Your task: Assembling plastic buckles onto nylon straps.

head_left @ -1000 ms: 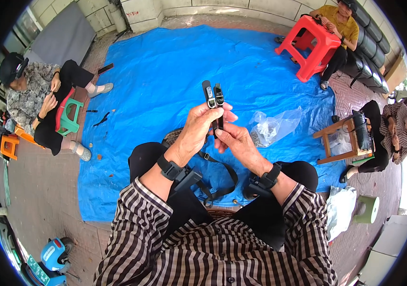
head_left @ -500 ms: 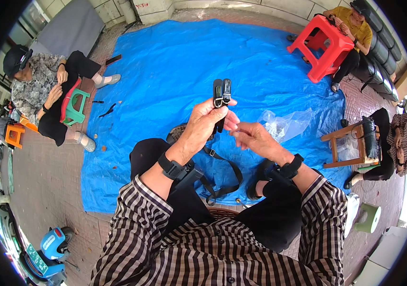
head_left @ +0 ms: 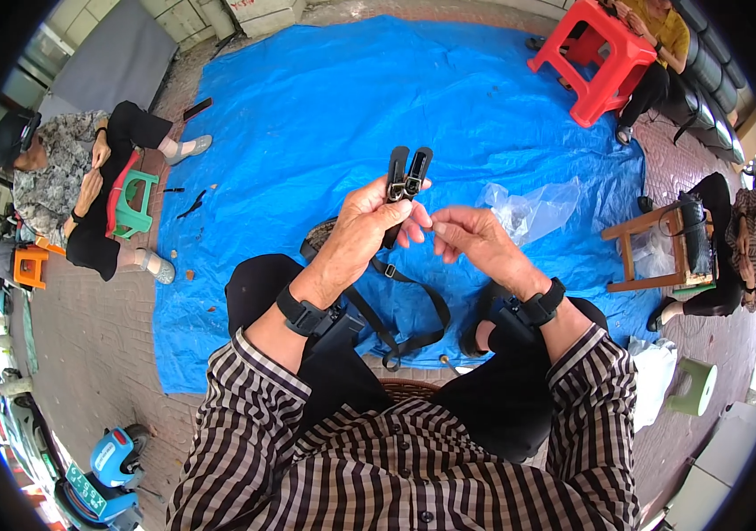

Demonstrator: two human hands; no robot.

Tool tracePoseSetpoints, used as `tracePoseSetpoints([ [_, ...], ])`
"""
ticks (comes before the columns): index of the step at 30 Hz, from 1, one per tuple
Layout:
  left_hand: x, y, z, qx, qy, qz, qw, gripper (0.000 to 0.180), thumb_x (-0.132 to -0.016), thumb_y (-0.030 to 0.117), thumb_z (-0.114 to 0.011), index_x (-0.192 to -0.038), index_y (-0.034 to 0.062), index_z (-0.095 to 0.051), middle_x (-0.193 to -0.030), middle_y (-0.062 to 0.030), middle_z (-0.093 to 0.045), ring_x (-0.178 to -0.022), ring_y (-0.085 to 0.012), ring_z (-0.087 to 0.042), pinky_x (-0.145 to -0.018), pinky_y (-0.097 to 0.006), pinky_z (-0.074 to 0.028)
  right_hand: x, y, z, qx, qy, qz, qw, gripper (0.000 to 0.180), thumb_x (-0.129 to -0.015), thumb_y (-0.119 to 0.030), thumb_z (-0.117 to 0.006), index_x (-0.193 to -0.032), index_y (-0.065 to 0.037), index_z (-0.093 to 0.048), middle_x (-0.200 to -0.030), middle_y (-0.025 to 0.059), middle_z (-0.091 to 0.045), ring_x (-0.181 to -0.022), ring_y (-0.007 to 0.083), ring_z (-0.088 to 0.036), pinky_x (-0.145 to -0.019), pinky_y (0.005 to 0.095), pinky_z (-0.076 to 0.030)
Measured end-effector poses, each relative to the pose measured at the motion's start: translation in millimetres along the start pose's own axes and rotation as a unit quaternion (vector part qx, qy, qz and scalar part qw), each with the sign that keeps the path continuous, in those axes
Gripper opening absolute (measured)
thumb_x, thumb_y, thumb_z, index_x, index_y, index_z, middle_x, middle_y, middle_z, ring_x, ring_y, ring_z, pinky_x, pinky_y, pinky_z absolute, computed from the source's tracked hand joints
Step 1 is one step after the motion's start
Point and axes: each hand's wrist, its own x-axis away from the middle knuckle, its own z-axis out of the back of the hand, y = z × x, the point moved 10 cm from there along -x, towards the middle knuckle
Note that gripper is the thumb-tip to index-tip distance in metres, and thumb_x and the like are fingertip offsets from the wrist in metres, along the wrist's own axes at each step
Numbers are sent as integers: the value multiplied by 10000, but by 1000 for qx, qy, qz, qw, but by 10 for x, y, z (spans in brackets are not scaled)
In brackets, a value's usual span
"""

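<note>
A pair of black strap ends with a metal buckle [head_left: 406, 177] was held upright in the left hand [head_left: 362, 232], pinched between thumb and fingers just below the metal part, above the blue tarp [head_left: 307, 115]; the black strap [head_left: 413, 301] hung from that grip down between the knees, looping near the tarp's near edge. The right hand [head_left: 475, 239] was kept just to the right of the buckle, apart from it, its fingertips drawn together as if nipping something small; whether anything was held there could not be told. The grip was judged narrow and high; the buckle could be let slip if the pinch were loosened, and it would drop onto the tarp among the strap's loops. Any small piece in the right fingertips could be lost on the tarp near the clear plastic bag [head_left: 533, 208], right of the buckle; the dangling strap could be snagged on a knee and the buckle pulled askew.
</note>
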Motion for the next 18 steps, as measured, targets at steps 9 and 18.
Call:
tracePoseSetpoints([
  [9, -9, -161, -44, -18, -14, 55, 998, 286, -891, 145, -481, -1116, -25, -533, -841, -101, -612, -713, -138, -572, -643, -253, -455, 31, -148, 310, -75, 104, 49, 990, 209, -910, -226, -527, -974, -44, -607, -772, 20, -607, -718, 89, -555, -630, 243, -458],
  [18, -2, -179, -125, -39, -45, 58, 997, 249, -852, 195, -558, -991, -12, -569, -803, -95, -611, -643, -119, -561, -538, -218, -406, 3, -217, 151, -133, 48, 67, 988, 209, -903, -257, -543, -897, -65, -625, -828, 20, -628, -803, 103, -571, -664, 260, -458],
])
